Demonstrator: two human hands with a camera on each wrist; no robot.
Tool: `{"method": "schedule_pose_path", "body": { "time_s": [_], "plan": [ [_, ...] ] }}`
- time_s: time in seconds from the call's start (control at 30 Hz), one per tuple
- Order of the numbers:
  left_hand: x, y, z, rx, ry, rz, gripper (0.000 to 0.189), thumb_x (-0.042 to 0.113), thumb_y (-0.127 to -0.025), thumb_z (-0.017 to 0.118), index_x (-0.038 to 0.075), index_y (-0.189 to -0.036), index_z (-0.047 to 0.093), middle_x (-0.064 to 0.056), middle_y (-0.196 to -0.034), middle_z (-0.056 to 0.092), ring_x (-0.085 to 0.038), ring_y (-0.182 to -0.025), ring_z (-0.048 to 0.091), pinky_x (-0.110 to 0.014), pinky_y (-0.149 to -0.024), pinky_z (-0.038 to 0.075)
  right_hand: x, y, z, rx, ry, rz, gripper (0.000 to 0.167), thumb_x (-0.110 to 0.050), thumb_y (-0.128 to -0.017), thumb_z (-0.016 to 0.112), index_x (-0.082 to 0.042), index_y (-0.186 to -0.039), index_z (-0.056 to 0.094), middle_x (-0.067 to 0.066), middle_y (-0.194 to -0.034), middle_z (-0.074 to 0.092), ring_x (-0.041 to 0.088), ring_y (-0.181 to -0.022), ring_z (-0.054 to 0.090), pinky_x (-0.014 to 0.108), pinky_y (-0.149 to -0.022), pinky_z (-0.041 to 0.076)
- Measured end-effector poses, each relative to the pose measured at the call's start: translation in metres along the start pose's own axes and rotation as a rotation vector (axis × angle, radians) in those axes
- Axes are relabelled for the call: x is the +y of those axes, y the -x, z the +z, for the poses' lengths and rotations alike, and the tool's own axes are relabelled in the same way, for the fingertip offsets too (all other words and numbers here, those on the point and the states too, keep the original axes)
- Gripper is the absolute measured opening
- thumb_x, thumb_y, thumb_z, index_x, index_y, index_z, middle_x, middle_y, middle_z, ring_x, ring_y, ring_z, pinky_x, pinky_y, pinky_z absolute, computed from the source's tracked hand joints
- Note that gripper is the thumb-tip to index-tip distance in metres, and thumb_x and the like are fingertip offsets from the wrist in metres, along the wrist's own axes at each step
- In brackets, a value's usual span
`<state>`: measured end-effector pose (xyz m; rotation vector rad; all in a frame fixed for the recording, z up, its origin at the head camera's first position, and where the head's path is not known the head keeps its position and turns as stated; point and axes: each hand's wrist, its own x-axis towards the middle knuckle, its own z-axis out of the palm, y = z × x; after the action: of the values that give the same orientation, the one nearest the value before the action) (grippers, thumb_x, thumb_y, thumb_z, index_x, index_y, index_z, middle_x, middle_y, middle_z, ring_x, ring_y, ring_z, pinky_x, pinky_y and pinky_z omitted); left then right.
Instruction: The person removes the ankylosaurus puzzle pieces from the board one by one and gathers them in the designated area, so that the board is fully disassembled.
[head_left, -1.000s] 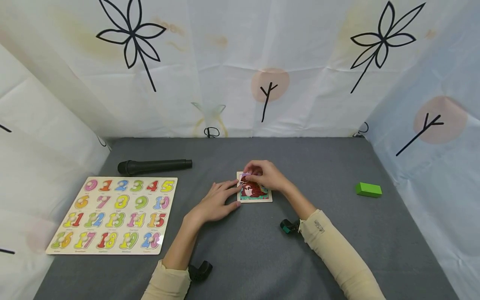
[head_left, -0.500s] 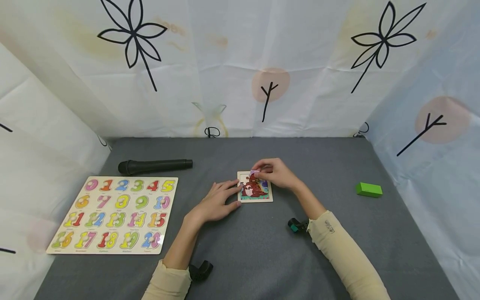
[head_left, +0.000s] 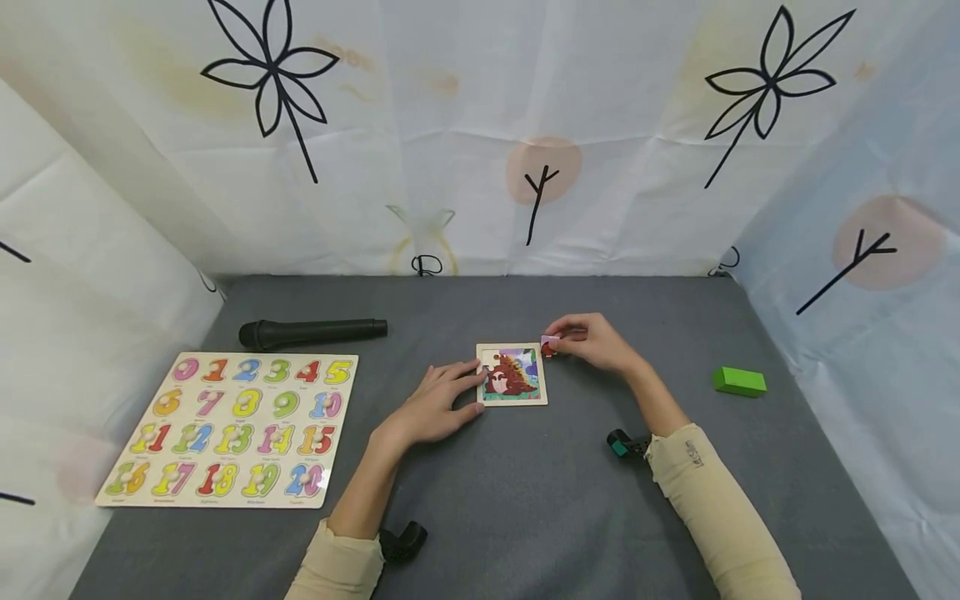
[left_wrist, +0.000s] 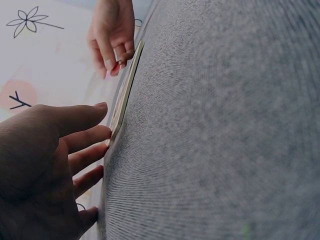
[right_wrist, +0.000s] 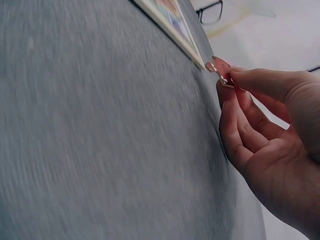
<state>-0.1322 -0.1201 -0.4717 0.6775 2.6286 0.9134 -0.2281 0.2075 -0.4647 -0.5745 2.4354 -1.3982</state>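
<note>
A small square jigsaw puzzle (head_left: 512, 402) in a pale wooden frame lies mid-table, showing a red-brown dinosaur; its upper left part is bare pale wood. My left hand (head_left: 429, 406) rests at its left edge, fingers extended, fingertips on the frame. In the left wrist view those fingers touch the puzzle's near side (left_wrist: 120, 112). Just past the top right corner, my right hand (head_left: 596, 342) pinches a puzzle piece (head_left: 549, 347), purple and red-brown, between thumb and fingers. The right wrist view shows the piece (right_wrist: 220, 71) at the fingertips, its knob sticking out.
A number board (head_left: 341, 433) with pegged numerals lies at the left, and a black microphone (head_left: 315, 333) behind it. A green block (head_left: 739, 382) sits at the right. White cloth walls (head_left: 465, 167) stand around the grey table (head_left: 525, 517).
My right hand has lifted the puzzle piece out of the upper left of the puzzle and carried it right, beyond the frame. The left hand has stayed in place.
</note>
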Motion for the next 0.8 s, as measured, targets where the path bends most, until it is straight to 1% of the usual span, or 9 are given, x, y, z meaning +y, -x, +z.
{"method": "schedule_pose_path", "body": {
  "time_s": [0.17, 0.3, 0.43, 0.53, 0.63, 0.8],
  "plan": [
    [0.002, 0.000, 0.000, -0.006, 0.003, -0.004, 0.058, 0.028, -0.108, 0.067, 0.012, -0.162, 0.052, -0.013, -0.176, 0.039, -0.039, -0.165, 0.034, -0.071, -0.136, 0.009, 0.009, 0.004, -0.014, 0.004, 0.001, 0.009, 0.025, -0.005, -0.103, 0.073, 0.008, -0.123, 0.074, 0.029, -0.115, 0.076, 0.011, -0.094, 0.077, 0.024, -0.080, 0.059],
    [0.003, 0.000, 0.000, -0.004, 0.008, -0.003, 0.059, 0.027, -0.107, 0.068, 0.011, -0.162, 0.053, -0.014, -0.175, 0.040, -0.040, -0.164, 0.034, -0.071, -0.136, 0.008, 0.014, 0.006, -0.021, 0.012, 0.027, 0.002, 0.023, -0.003, -0.102, 0.072, 0.011, -0.121, 0.074, 0.030, -0.109, 0.078, 0.013, -0.089, 0.078, 0.021, -0.077, 0.059],
    [0.003, 0.001, 0.000, 0.014, 0.018, 0.014, 0.059, 0.026, -0.106, 0.069, 0.007, -0.160, 0.054, -0.017, -0.174, 0.042, -0.042, -0.163, 0.036, -0.074, -0.134, 0.010, 0.016, 0.005, -0.022, 0.028, 0.086, -0.019, 0.021, -0.002, -0.103, 0.071, 0.010, -0.119, 0.075, 0.028, -0.104, 0.080, 0.013, -0.085, 0.078, 0.019, -0.074, 0.056],
    [0.004, 0.002, -0.001, 0.014, 0.024, 0.023, 0.058, 0.024, -0.106, 0.068, 0.006, -0.159, 0.055, -0.018, -0.174, 0.042, -0.043, -0.163, 0.036, -0.074, -0.134, 0.010, 0.016, 0.004, -0.021, 0.051, 0.138, -0.030, 0.021, -0.004, -0.102, 0.072, 0.009, -0.118, 0.076, 0.025, -0.099, 0.081, 0.008, -0.079, 0.072, 0.019, -0.070, 0.052],
    [0.005, 0.003, -0.002, 0.012, 0.023, 0.024, 0.057, 0.024, -0.108, 0.067, 0.006, -0.160, 0.054, -0.017, -0.174, 0.041, -0.042, -0.164, 0.035, -0.073, -0.135, 0.009, 0.016, 0.004, -0.019, 0.072, 0.172, -0.022, 0.021, -0.005, -0.102, 0.073, 0.007, -0.118, 0.077, 0.023, -0.095, 0.081, 0.006, -0.076, 0.068, 0.019, -0.068, 0.049],
    [0.005, 0.003, -0.002, 0.009, 0.022, 0.018, 0.056, 0.025, -0.108, 0.067, 0.007, -0.160, 0.054, -0.015, -0.175, 0.041, -0.041, -0.164, 0.035, -0.073, -0.135, 0.009, 0.018, 0.004, -0.019, 0.080, 0.186, -0.007, 0.021, -0.008, -0.102, 0.074, 0.005, -0.118, 0.078, 0.021, -0.094, 0.080, 0.005, -0.073, 0.063, 0.021, -0.067, 0.047]
  ]
}}
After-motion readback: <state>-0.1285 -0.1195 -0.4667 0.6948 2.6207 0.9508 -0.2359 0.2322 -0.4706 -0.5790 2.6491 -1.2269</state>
